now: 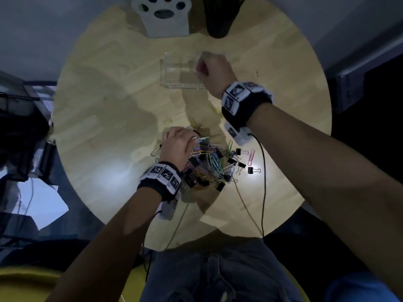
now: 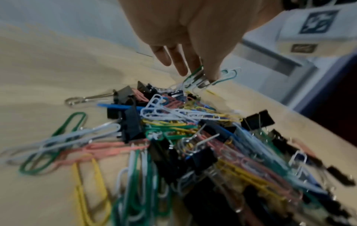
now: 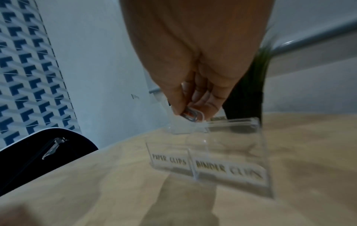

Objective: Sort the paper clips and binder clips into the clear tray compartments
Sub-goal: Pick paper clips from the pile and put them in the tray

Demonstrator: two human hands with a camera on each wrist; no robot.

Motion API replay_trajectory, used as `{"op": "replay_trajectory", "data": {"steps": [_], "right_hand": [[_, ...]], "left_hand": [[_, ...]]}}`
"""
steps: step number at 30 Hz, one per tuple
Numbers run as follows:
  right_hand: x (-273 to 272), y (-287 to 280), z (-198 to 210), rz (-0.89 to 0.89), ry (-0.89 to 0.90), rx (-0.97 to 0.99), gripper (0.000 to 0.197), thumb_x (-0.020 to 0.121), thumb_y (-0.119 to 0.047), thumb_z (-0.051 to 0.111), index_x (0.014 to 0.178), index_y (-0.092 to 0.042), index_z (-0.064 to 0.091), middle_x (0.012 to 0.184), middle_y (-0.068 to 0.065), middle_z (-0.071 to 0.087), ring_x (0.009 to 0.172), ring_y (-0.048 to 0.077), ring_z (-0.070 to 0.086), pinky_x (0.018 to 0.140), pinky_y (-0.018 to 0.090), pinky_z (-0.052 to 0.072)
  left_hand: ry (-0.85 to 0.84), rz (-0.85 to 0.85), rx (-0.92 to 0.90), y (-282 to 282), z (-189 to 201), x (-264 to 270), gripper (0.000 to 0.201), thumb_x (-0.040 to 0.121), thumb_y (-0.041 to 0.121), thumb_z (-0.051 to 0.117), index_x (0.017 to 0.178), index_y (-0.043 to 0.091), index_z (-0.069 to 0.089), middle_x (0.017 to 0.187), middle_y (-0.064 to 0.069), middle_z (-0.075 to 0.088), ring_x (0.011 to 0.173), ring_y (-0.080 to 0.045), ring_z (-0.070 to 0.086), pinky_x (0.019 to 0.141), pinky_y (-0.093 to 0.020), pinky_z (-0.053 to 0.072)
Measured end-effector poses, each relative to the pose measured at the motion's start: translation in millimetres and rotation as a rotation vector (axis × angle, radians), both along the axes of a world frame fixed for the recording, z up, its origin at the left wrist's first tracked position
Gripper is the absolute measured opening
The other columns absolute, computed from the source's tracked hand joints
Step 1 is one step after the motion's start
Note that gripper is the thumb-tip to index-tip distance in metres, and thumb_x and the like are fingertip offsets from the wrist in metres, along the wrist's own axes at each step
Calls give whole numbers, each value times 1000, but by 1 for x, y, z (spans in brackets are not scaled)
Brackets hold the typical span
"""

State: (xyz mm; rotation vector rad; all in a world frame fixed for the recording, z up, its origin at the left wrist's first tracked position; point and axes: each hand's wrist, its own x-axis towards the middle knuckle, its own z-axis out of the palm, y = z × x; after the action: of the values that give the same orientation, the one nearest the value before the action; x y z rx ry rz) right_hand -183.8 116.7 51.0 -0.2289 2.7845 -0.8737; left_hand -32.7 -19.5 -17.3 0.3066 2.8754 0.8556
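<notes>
A tangled pile of coloured paper clips and black binder clips (image 1: pixel 209 164) (image 2: pixel 173 137) lies on the round wooden table. My left hand (image 1: pixel 189 138) (image 2: pixel 201 73) is at the pile's far edge and pinches a few paper clips (image 2: pixel 197 79), green, white and silver. The clear tray (image 1: pixel 172 83) (image 3: pixel 230 169) stands farther back, its front labelled PAPER CLIPS on the left and BINDER CLIPS on the right. My right hand (image 1: pixel 201 68) (image 3: pixel 191 111) hovers over the tray's back part near the divider. It pinches a small clip (image 3: pixel 194 116); only a rounded wire loop shows.
A white paw-shaped holder (image 1: pixel 162 16) and a dark plant pot (image 1: pixel 218 25) stand at the table's far edge. Loose binder clips (image 1: pixel 253 170) and a pink paper clip (image 1: pixel 251 155) lie right of the pile. Cables (image 1: pixel 263 192) cross the near table edge.
</notes>
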Motion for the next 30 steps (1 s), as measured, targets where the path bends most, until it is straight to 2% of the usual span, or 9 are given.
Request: {"op": "replay_trajectory", "data": {"steps": [4,6,10,14,19,22,24,28,30], "right_hand": [[-38,-33,-8,23,-50,5,20,93,-11,49,103,-2,64,110,18,67,102,31,61,84,33,48],[-45,-38,-14,8,-76,-19,24,93,-8,48,109,-2,65,116,18,66,108,30,60,90,29,47],[-35,-26,-14,-53,-31,-145,29,94,-6,45,117,1,63,126,17,62,118,28,57,100,26,42],[5,10,-21,-277,110,-263,26,93,-6,47,108,1,66,108,19,70,100,29,65,84,26,47],[61,42,-53,-447,-25,-232,22,90,-7,50,100,-3,69,95,19,73,88,31,68,78,27,49],[74,49,-64,-407,-70,-153,23,88,-4,49,101,-2,68,99,22,71,92,36,66,79,37,51],[75,51,-66,-379,-78,-115,25,87,-1,46,102,0,67,102,24,70,95,37,64,79,38,50],[67,49,-69,-315,-85,-20,25,88,-1,47,103,1,67,108,23,66,100,36,61,84,36,48],[62,46,-71,-252,-113,45,23,89,-5,49,104,0,66,110,22,63,103,35,58,85,36,46]], "left_hand": [[-117,173,255,-7,10,-5,19,94,20,48,105,13,62,87,-8,67,80,-25,60,74,-30,44],[-146,248,346,-11,16,-16,19,95,21,46,105,13,61,89,-5,69,73,-20,63,68,-26,49],[-57,300,284,-15,37,-61,24,97,21,43,108,9,60,93,-8,69,70,-18,60,56,-18,46],[4,282,156,-16,51,-131,26,96,19,38,107,9,59,100,-14,68,91,-29,62,77,-36,48],[-102,109,-224,-1,48,-173,31,95,15,41,121,4,54,110,-28,62,100,-40,58,78,-44,45],[-162,85,-180,0,46,-176,40,93,22,50,131,7,48,126,-23,57,115,-35,54,93,-40,43],[-127,99,-137,-4,48,-174,39,93,21,51,131,10,48,132,-19,54,120,-31,51,98,-35,39],[85,85,-5,-14,43,-144,21,91,14,50,104,9,65,112,-14,64,107,-31,53,91,-35,38],[107,4,36,-17,34,-117,17,88,13,50,94,8,66,103,-15,66,97,-31,56,86,-37,42]]}}
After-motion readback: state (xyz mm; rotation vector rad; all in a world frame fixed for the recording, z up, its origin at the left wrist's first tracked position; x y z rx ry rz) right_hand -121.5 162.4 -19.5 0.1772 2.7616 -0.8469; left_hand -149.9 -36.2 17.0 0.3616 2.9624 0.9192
